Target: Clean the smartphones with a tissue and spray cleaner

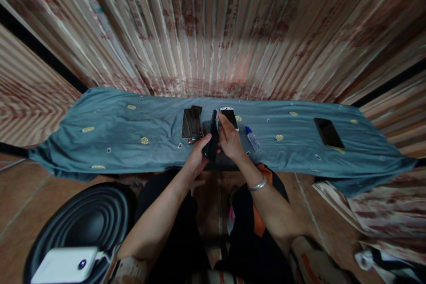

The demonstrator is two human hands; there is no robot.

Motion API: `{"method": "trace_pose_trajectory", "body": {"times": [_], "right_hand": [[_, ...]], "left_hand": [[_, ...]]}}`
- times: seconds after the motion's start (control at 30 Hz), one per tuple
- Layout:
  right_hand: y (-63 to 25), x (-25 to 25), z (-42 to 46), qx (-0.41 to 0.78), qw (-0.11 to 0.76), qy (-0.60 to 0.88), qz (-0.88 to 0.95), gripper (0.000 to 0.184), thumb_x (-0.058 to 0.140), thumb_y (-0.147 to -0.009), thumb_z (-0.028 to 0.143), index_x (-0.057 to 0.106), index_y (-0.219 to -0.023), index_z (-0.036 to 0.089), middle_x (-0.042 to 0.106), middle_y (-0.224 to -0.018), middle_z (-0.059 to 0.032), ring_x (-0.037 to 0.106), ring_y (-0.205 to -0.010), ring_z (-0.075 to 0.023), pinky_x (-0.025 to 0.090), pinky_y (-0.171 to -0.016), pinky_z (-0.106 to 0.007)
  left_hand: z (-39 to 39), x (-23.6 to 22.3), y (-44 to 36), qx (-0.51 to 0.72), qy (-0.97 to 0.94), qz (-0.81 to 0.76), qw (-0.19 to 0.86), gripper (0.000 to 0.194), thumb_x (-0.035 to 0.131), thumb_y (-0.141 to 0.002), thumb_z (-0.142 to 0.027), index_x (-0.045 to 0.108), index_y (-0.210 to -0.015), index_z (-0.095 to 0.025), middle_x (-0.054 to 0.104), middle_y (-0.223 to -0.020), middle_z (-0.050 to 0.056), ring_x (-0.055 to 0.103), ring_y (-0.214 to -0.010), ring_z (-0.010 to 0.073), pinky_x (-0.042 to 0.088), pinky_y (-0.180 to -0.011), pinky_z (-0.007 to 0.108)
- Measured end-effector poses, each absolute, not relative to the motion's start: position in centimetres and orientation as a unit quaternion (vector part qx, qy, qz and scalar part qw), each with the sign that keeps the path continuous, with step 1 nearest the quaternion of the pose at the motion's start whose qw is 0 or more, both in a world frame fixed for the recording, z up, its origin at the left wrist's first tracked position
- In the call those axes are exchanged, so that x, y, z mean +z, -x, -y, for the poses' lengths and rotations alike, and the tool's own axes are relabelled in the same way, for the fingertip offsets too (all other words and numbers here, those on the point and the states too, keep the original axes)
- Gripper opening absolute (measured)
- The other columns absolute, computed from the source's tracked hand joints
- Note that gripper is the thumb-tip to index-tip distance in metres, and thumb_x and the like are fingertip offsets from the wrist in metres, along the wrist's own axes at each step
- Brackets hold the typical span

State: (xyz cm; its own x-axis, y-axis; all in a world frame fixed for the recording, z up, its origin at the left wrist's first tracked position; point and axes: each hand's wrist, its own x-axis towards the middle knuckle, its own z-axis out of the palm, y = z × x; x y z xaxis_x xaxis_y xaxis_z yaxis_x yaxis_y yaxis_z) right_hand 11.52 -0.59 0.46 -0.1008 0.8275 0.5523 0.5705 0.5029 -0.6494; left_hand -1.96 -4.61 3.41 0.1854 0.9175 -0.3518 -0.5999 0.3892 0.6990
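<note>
In the middle of the head view a dark smartphone (211,138) is held up, tilted, over the near side of the cloth-covered table. My left hand (199,154) grips its lower left part, the thumb along the edge. My right hand (230,138) is closed against the phone's right side, its fingers partly hidden. Behind my hands lies a white phone (229,117) with a dark screen. Left of them is a small pile of dark phones (191,123). A clear bottle with a blue cap (254,140) lies just right of my right hand.
A blue-green patterned cloth (159,151) covers the long table. Another dark phone (329,133) lies far right. A pleated curtain (206,31) hangs behind. At lower left, a white power bank (66,265) with a cable rests on a round black stool (83,217).
</note>
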Motion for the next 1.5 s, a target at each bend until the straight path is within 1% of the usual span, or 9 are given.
{"method": "trace_pose_trajectory", "body": {"times": [0.1,0.2,0.37,0.5,0.7,0.93,1.2,1.37,1.5], "right_hand": [[-11.1,0.1,0.8,0.138,0.47,0.473,0.732,0.054,0.033,-0.099,0.02,0.043,-0.152,0.023,0.049,-0.156,-0.0073,0.043,-0.147,-0.0195,0.033,-0.125,-0.047],[-10.8,0.3,1.2,0.138,0.469,0.461,0.74,0.056,0.034,-0.099,0.019,0.041,-0.153,0.024,0.046,-0.158,-0.0055,0.039,-0.149,-0.0192,0.031,-0.126,-0.047],[-11.4,1.3,1.2,0.132,0.463,0.463,0.744,0.056,0.033,-0.099,0.02,0.038,-0.155,0.024,0.042,-0.16,-0.005,0.034,-0.151,-0.0197,0.028,-0.127,-0.047],[-11.8,1.6,1.2,0.135,0.455,0.47,0.744,0.055,0.033,-0.099,0.019,0.042,-0.153,0.025,0.044,-0.159,-0.004,0.037,-0.15,-0.02,0.03,-0.126,-0.047],[-11.4,1.4,1.8,0.139,0.444,0.446,0.765,0.054,0.034,-0.097,0.014,0.048,-0.149,0.023,0.047,-0.157,-0.0068,0.042,-0.147,-0.0185,0.036,-0.123,-0.043],[-11.9,1.2,1.1,0.151,0.452,0.468,0.744,0.054,0.034,-0.099,0.019,0.042,-0.153,0.024,0.043,-0.16,-0.0055,0.035,-0.151,-0.0193,0.029,-0.127,-0.045],[-11.7,0.0,0.7,0.179,0.454,0.497,0.717,0.055,0.036,-0.098,0.021,0.043,-0.152,0.022,0.049,-0.156,-0.0071,0.042,-0.147,-0.0207,0.031,-0.125,-0.047],[-11.7,0.8,1.1,0.152,0.47,0.478,0.727,0.053,0.034,-0.1,0.022,0.043,-0.152,0.02,0.047,-0.157,-0.0084,0.038,-0.149,-0.0189,0.029,-0.126,-0.046],[-11.7,0.6,0.8,0.158,0.464,0.475,0.731,0.054,0.034,-0.099,0.023,0.043,-0.152,0.017,0.047,-0.157,-0.011,0.039,-0.149,-0.0204,0.028,-0.126,-0.046]], "left_hand": [[4.4,3.4,2.2,0.521,-0.216,-0.381,0.733,0.024,0.076,-0.076,-0.035,0.074,-0.084,-0.013,0.077,-0.076,0.005,0.071,-0.069,0.0158,0.057,-0.064,0.025],[4.3,3.1,2.2,0.526,-0.218,-0.375,0.731,0.025,0.077,-0.074,-0.036,0.074,-0.084,-0.012,0.077,-0.076,0.005,0.071,-0.069,0.016,0.058,-0.068,0.027],[4.5,2.7,1.7,0.518,-0.23,-0.378,0.732,0.024,0.079,-0.073,-0.035,0.073,-0.082,-0.013,0.077,-0.077,0.005,0.073,-0.076,0.019,0.059,-0.072,0.03],[4.5,2.8,1.7,0.512,-0.234,-0.388,0.73,0.023,0.079,-0.072,-0.033,0.072,-0.08,-0.014,0.076,-0.075,0.005,0.074,-0.079,0.0209,0.059,-0.07,0.03],[4.1,2.8,1.9,0.528,-0.231,-0.398,0.714,0.023,0.079,-0.072,-0.035,0.072,-0.081,-0.014,0.076,-0.075,0.005,0.074,-0.079,0.021,0.059,-0.071,0.03],[4.4,2.9,1.5,0.521,-0.233,-0.381,0.728,0.022,0.078,-0.072,-0.032,0.072,-0.081,-0.013,0.077,-0.075,0.004,0.071,-0.067,0.0161,0.059,-0.066,0.028],[4.4,3.6,2.0,0.516,-0.212,-0.394,0.731,0.02,0.075,-0.078,-0.032,0.072,-0.087,-0.014,0.078,-0.08,0.007,0.075,-0.081,0.0203,0.06,-0.072,0.03],[4.5,3.5,1.8,0.511,-0.21,-0.399,0.732,0.016,0.074,-0.078,-0.03,0.072,-0.082,-0.014,0.078,-0.08,0.007,0.075,-0.079,0.0204,0.06,-0.072,0.03],[4.6,3.6,1.8,0.514,-0.208,-0.392,0.734,0.017,0.073,-0.079,-0.03,0.073,-0.085,-0.014,0.078,-0.081,0.007,0.074,-0.076,0.0191,0.06,-0.07,0.03]]}}
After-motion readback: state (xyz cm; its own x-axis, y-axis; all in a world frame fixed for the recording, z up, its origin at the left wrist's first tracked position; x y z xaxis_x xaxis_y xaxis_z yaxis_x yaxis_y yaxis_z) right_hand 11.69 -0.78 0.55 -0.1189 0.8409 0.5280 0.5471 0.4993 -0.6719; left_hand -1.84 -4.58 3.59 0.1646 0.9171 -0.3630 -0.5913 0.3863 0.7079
